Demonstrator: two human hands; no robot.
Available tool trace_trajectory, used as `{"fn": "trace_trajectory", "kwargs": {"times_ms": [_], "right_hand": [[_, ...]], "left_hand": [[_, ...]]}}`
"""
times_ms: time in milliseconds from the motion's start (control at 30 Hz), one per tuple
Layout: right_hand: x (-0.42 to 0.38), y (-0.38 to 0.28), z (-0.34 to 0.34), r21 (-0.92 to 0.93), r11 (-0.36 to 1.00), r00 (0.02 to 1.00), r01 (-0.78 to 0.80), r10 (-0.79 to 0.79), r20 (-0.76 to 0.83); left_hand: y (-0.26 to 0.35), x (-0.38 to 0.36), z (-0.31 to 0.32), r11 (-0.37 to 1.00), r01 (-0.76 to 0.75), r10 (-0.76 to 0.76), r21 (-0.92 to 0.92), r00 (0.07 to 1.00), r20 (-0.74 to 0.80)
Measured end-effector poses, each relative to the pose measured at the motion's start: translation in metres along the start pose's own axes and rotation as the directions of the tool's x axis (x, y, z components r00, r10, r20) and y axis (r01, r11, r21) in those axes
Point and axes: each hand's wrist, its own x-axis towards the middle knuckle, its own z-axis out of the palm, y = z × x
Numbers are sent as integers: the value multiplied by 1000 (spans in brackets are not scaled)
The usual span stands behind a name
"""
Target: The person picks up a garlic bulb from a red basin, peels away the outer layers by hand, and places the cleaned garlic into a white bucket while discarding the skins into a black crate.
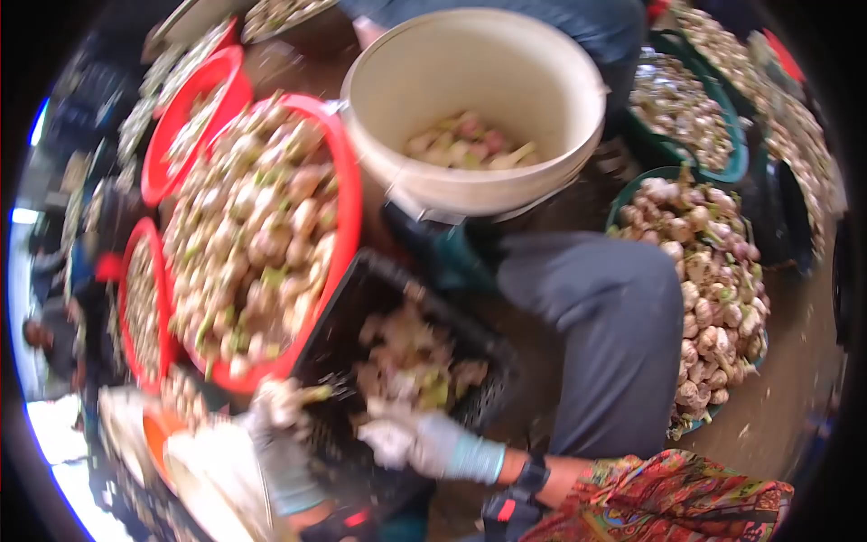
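My left hand [282, 461], in a pale glove with a blue-green cuff, is closed around a garlic bulb [282, 400] with a short green stem, beside the near left side of a black crate [476, 336]. My right hand [438, 444], gloved alike, is curled over the crate's near edge. A whitish lump at its fingers is too blurred to name. Inside the crate lie loose garlic skins and trimmings [411, 348]. Left of the crate, a large red tub [350, 203] is heaped with garlic bulbs [257, 226].
Beyond the crate stands a white bucket [470, 194] with some garlic at the bottom. A green tub [623, 200] piled with garlic is right of my knee [601, 316]. More garlic-filled tubs line both sides. A person [59, 339] is at the far left.
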Motion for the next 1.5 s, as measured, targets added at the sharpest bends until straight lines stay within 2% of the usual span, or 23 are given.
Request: {"fn": "trace_trajectory", "kwargs": {"times_ms": [33,67,100,167,233,300,367,533,633,700,733,767,833,900,967,1100,1167,1233,1267,1300,1400,1433,1500], "right_hand": [[-1,-7,-3,266,959,993,-95,74,89],[-4,-3,2,275,942,979,-193,167,116],[-6,-2,0,219,953,967,-208,166,193],[-14,-16,-4,-36,997,967,69,-58,247],[-28,-9,8,-132,989,931,71,-18,365],[-35,-12,15,-228,969,890,91,24,456],[-36,-27,15,-245,968,815,-62,191,547],[-45,-23,22,-368,927,834,-67,255,489],[-46,-11,26,-338,933,844,-124,278,459],[-52,21,35,-162,983,913,-90,147,380],[-37,-36,16,-162,831,676,-532,532,509],[-33,-37,8,-121,774,603,-622,572,556],[-27,-27,0,-51,814,724,-578,541,427],[-38,6,13,-196,971,918,134,-47,395],[-44,-26,22,-583,808,804,84,291,519],[-43,-22,36,-662,750,753,3,434,495],[-44,-9,36,-652,758,772,3,413,484],[-44,8,38,-330,933,884,-141,269,383],[-44,14,32,-166,883,780,-439,466,417],[-31,-6,21,-275,803,673,-529,594,441],[-19,-18,11,-676,737,861,-23,358,361],[-21,-11,13,-680,733,861,-23,360,359],[-27,5,22,-542,799,878,262,36,477]], "left_hand": [[-23,-27,17,990,27,-39,-137,996,-83],[-41,-50,33,970,8,-47,-242,987,-156],[-57,-70,41,938,-18,-60,-345,975,-213],[-86,-105,33,883,-87,-53,-460,958,-283],[-99,-131,42,868,-167,-27,-468,925,-379],[-110,-153,22,814,-173,85,-554,980,-181],[-121,-166,10,795,-190,94,-575,977,-193],[-128,-171,8,829,-184,42,-528,962,-270],[-128,-169,9,869,-168,28,-465,956,-293],[-130,-168,5,901,-173,37,-398,944,-327],[-132,-169,1,899,-172,35,-403,945,-325],[-134,-170,-4,877,-152,23,-456,961,-277],[-134,-171,-11,851,-133,17,-507,974,-227],[-136,-172,-14,874,-181,5,-450,931,-365],[-137,-167,-6,878,-213,38,-430,924,-381],[-138,-166,5,947,-212,60,-243,856,-513],[-138,-164,4,962,-191,82,-193,882,-464],[-140,-162,6,957,-171,38,-234,874,-484],[-141,-161,5,951,-162,9,-264,865,-501],[-143,-160,2,951,-158,3,-267,866,-500],[-147,-162,-7,926,-96,-77,-366,899,-430],[-146,-161,-5,923,-96,-79,-372,901,-427],[-142,-161,2,893,-58,-161,-447,885,-437]]}}
